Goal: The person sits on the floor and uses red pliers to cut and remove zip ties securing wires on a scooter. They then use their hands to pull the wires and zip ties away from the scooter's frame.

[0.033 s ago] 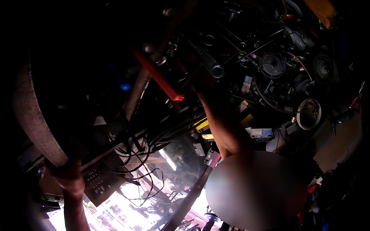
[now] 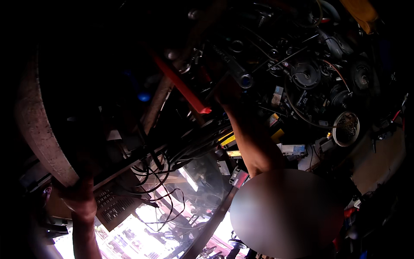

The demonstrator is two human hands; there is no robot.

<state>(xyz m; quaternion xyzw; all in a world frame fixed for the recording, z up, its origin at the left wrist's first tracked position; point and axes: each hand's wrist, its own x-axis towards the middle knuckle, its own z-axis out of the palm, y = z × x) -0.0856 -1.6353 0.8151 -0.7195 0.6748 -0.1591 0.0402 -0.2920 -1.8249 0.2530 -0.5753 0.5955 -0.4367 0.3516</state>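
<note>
At the lower left, my left hand point(image 2: 83, 198) is closed round the bottom end of a long, curved, pale grey strip point(image 2: 39, 129) with a worn surface; its fingers are mostly in shadow. My right arm reaches up through the middle, partly covered by a blurred oval. Deep shadow hides the fingers of my right hand point(image 2: 225, 97), so its grip does not show. Close to that hand are the ring end of a dark wrench-like tool point(image 2: 246, 80) and the tip of a red bar point(image 2: 185, 90).
Black cables point(image 2: 172, 162) hang in loops between my arms, beside a slotted box point(image 2: 114, 203). Dark round parts point(image 2: 305, 74) crowd the upper right. A pale round bowl point(image 2: 346, 128) holds small pieces. Bright light comes through a clear sheet point(image 2: 200, 172) below.
The red bar, the grey strip and my left hand sit slightly farther right in the picture. Neither hand's hold has visibly changed.
</note>
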